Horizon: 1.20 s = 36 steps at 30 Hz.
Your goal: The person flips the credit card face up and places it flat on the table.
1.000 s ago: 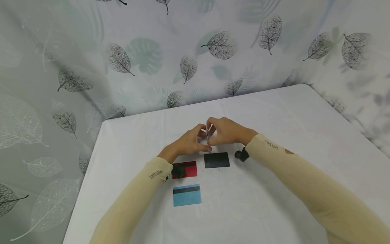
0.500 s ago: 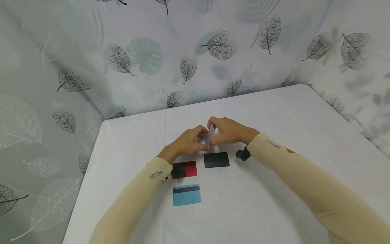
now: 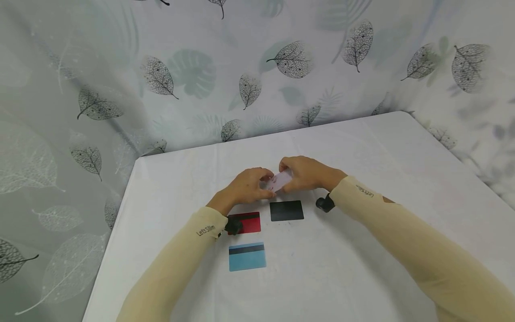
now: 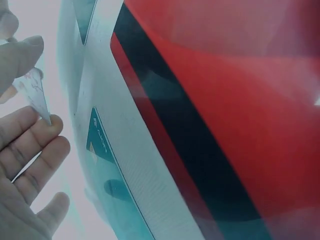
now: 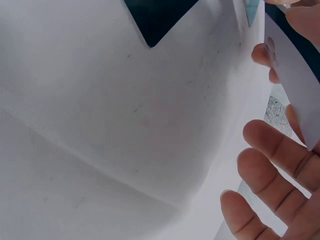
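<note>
Between the two hands a pale pinkish-white card [image 3: 280, 180] is held tilted above the table. My left hand [image 3: 246, 185] pinches its left end; in the left wrist view the card [image 4: 34, 91] runs between thumb and fingertips. My right hand [image 3: 309, 173] grips the other end, and in the right wrist view the card [image 5: 295, 80] spans from thumb to a finger, its remaining fingers spread. Below the hands lies a black card [image 3: 287, 210]. A red card [image 3: 251, 222] with a dark stripe is partly covered by the left wrist camera. Nearer lies a light blue card [image 3: 247, 257] with a dark stripe.
The cards lie on a white-covered table [image 3: 342, 277]. A leaf-printed curtain [image 3: 249, 58] hangs behind and at the sides. Black wrist cameras, such as the right one [image 3: 325, 203], hang low over the table. Teal printed shapes [image 4: 107, 165] show in the left wrist view.
The pale card has turned from nearly edge-on to showing its printed face. My right hand has shifted slightly right; the left stays nearly in place. The cards on the table have not moved.
</note>
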Tool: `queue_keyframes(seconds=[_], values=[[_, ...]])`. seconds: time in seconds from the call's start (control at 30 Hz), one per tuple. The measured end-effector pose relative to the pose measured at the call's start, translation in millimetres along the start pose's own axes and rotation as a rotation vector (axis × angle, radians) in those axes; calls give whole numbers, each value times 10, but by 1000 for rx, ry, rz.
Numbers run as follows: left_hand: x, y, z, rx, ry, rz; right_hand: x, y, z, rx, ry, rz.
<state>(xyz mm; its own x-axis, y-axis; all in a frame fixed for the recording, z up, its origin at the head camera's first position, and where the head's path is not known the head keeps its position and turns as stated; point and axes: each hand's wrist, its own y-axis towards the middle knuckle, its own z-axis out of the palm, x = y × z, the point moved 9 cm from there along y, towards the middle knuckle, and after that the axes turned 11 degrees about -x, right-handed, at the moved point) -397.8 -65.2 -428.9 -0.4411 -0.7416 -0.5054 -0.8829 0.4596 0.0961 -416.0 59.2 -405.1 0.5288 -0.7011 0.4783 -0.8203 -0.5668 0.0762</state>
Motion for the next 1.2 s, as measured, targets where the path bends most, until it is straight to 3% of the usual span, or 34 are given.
queue_keyframes(seconds=[0.53, 0.9, 1.2], values=[[-36, 15, -7, -21, 170, 71, -62, -25, 73, 56, -143, -3], [-32, 19, 44, -16, 232, 78, -103, -35, 136, 113, -206, 38], [-61, 23, 62, 16, 230, 59, -135, -39, 186, 152, -218, 59]])
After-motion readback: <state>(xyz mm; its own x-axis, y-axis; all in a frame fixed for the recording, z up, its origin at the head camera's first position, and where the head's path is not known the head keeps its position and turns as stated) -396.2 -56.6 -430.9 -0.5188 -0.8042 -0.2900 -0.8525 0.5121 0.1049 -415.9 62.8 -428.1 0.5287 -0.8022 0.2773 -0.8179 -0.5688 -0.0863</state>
